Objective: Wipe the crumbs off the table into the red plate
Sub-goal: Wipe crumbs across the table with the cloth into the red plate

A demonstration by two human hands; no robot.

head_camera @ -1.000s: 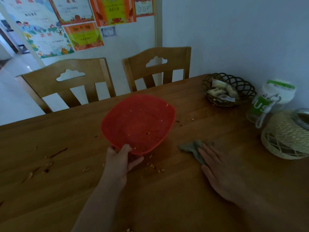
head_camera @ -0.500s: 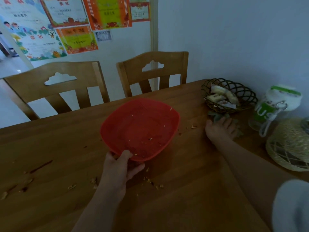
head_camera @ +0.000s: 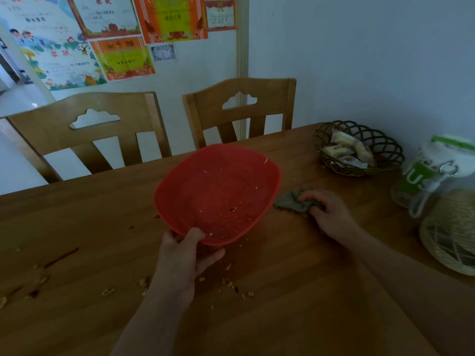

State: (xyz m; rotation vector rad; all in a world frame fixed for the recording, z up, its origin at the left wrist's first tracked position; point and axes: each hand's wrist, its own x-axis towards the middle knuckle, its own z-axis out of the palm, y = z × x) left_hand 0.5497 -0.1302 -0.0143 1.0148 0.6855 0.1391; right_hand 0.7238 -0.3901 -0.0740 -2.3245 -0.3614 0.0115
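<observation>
A wooden table [head_camera: 295, 291] fills the lower frame, two chairs [head_camera: 239, 109] behind it at upper centre and left. At centre, the red plate [head_camera: 218, 191] is held tilted, its far rim raised; whether its near edge clears the tabletop cannot be told. A few bits already lie inside. The left hand [head_camera: 185, 255], lower centre, pinches the plate's near rim, thumb on top and fingers underneath. To the plate's right, the right hand [head_camera: 326, 209] is curled over a bunched grey-green cloth [head_camera: 293, 201], pressing it to the wood just beside the plate's right edge. At the right edge of the frame stand a wire basket [head_camera: 385, 150] of wrapped snacks and a green-and-white jar [head_camera: 431, 170]. Crumbs [head_camera: 231, 281] lie scattered below the plate, near the left wrist, with more toward the lower left corner.

The sweep would likely go best with the plate's rim dropped flush to the tabletop beside the crumbs, the cloth flattened wide and drawn in one slow pass toward it.
</observation>
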